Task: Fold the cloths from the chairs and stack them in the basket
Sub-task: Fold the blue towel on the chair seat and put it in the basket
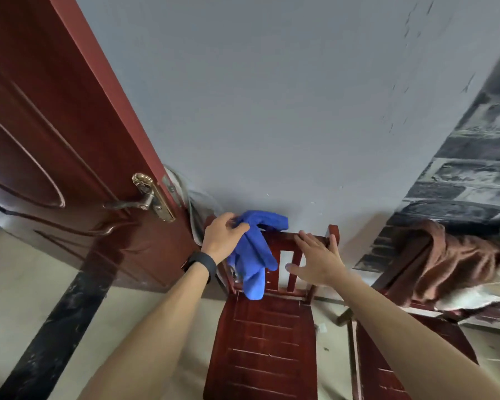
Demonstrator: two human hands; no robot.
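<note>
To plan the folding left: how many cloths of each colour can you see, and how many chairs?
Blue cloth: 1
Brown cloth: 1
Wooden chairs: 2
Total: 4
Whether the pale fabric beside the brown one is another cloth cannot be told.

No text, label, brand, number or sign can be read anywhere in this view.
</note>
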